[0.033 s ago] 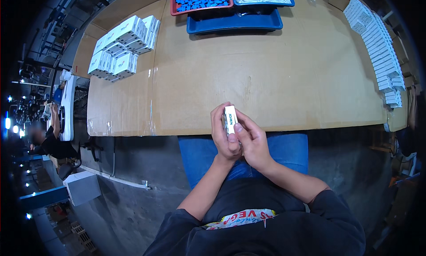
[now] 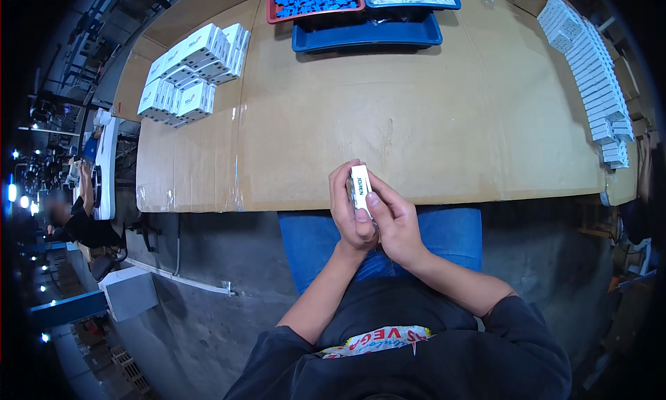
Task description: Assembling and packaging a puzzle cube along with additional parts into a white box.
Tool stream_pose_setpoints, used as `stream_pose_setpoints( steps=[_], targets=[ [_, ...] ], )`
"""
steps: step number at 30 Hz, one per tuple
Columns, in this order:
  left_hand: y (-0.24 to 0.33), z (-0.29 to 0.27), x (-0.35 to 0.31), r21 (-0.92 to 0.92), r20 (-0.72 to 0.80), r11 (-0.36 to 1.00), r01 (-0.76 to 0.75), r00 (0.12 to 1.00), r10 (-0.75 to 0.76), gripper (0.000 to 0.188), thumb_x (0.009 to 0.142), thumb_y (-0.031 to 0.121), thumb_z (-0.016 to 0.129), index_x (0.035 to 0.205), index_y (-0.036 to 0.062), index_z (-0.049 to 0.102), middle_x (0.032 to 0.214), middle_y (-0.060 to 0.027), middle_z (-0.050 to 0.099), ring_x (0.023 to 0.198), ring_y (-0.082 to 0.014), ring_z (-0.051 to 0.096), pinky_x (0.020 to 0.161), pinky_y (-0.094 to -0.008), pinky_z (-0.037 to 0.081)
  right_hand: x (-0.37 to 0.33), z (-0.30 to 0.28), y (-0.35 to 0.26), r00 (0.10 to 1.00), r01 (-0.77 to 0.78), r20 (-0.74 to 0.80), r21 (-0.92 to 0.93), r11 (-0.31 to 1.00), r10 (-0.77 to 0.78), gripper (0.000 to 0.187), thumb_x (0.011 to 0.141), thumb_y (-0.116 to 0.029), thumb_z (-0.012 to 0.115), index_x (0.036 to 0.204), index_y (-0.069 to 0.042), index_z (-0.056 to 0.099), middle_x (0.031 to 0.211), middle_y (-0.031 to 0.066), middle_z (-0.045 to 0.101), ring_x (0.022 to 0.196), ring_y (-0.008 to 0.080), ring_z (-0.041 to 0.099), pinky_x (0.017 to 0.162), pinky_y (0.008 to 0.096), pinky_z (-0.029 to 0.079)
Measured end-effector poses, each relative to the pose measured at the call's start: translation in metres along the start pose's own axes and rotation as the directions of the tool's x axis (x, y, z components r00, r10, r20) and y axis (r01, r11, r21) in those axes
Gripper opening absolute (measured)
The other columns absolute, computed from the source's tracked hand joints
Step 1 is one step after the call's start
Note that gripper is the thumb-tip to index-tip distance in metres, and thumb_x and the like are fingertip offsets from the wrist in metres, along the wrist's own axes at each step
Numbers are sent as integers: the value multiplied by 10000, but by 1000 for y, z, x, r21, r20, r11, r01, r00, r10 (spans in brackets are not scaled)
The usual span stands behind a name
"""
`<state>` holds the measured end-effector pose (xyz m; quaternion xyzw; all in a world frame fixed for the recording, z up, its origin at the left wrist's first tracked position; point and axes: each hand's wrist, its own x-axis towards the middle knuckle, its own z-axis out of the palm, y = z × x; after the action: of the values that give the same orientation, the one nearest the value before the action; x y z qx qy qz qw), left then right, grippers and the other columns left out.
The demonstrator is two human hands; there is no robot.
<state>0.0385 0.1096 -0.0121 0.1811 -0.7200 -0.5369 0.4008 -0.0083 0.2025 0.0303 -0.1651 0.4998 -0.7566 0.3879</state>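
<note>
A small white box (image 2: 361,181) with dark lettering on its narrow side is held upright between my two hands, just over the table's near edge. My left hand (image 2: 345,209) wraps around its left side, with the thumb resting low on the face. From the right, my right hand (image 2: 397,223) closes on the same box, its thumb pressed against the edge. My palms and fingers hide the lower part and back of the box.
Stacked white boxes (image 2: 187,77) stand at the far left of the cardboard-covered table (image 2: 388,123). Small white boxes (image 2: 596,88) line the right edge. At the back sit a red tray (image 2: 271,5) of blue pieces, a blue tray (image 2: 416,7) of white pieces and another blue tray (image 2: 368,38).
</note>
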Motion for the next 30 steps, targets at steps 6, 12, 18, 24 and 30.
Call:
stream_pose_setpoints(
  steps=[6, 12, 18, 24, 30],
  targets=[
    [-2, 1, -3, -46, -42, 998, -43, 998, 41, 838, 950, 630, 366, 1365, -89, 484, 1295, -210, 538, 1189, -294, 573, 1039, -422, 464, -5, 1, 7, 994, 103, -11, -160, 982, -106, 504, 1118, -175, 513, 1553, 62, 418, 1573, 187, 494, 1393, 195, 505, 1131, 313, 422],
    [1, 3, -5, -128, -79, 991, -44, 996, 34, 865, 929, 658, 367, 1342, -91, 490, 1285, -202, 537, 1183, -291, 565, 1039, -425, 457, -9, -2, 7, 990, 139, 13, -221, 965, -139, 487, 1115, -154, 505, 1543, 66, 430, 1568, 198, 502, 1387, 207, 517, 1141, 324, 415],
    [0, 2, -2, -118, -13, 993, 24, 1000, -26, 984, 930, 730, 407, 1451, -105, 406, 1367, -229, 484, 1248, -328, 526, 1096, -445, 408, 2, -5, 0, 996, 85, 7, -155, 984, -85, 485, 1129, -204, 486, 1542, 49, 452, 1537, 168, 529, 1384, 198, 511, 1126, 322, 428],
    [2, -3, 6, 129, 157, 989, -77, 986, 57, 1214, 921, 833, 455, 1637, -79, 97, 1494, -239, 392, 1329, -339, 485, 1159, -447, 351, 13, -33, -27, 982, -103, 147, -129, 986, 122, 554, 1158, -384, 370, 1577, -28, 440, 1544, 130, 478, 1400, 230, 485, 1136, 356, 414],
    [25, -9, 13, -497, 363, 580, 646, 762, -537, 835, 1081, 665, 305, 1625, 32, 266, 1503, -165, 522, 1367, -268, 548, 1130, -402, 458, 19, -52, -30, 904, 423, 363, -671, 609, -227, 989, 785, -328, 839, 1612, -44, 375, 1671, 227, 270, 1557, 397, 280, 1238, 509, 287]
  ],
)
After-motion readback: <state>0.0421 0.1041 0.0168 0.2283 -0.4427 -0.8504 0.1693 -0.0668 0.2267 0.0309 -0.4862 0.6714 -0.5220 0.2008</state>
